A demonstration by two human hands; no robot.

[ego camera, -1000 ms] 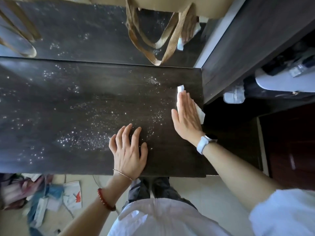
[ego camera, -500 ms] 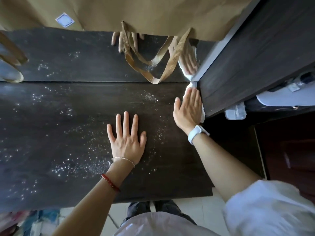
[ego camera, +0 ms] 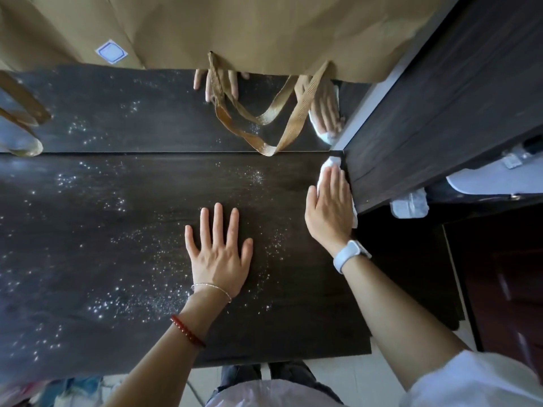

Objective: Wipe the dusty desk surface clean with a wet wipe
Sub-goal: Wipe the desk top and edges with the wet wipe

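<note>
The right hand [ego camera: 330, 207] lies flat, fingers straight, pressing the wet wipe [ego camera: 330, 164] onto the far right corner of the dark tabletop [ego camera: 102, 230], against a dark cabinet side [ego camera: 440, 113]. The wipe's long axis runs near-to-far under the palm. The left hand [ego camera: 219, 254] rests flat, fingers spread, grasping nothing. A sticker [ego camera: 111, 52] on the brown bag [ego camera: 249, 27] is unreadable.
</note>
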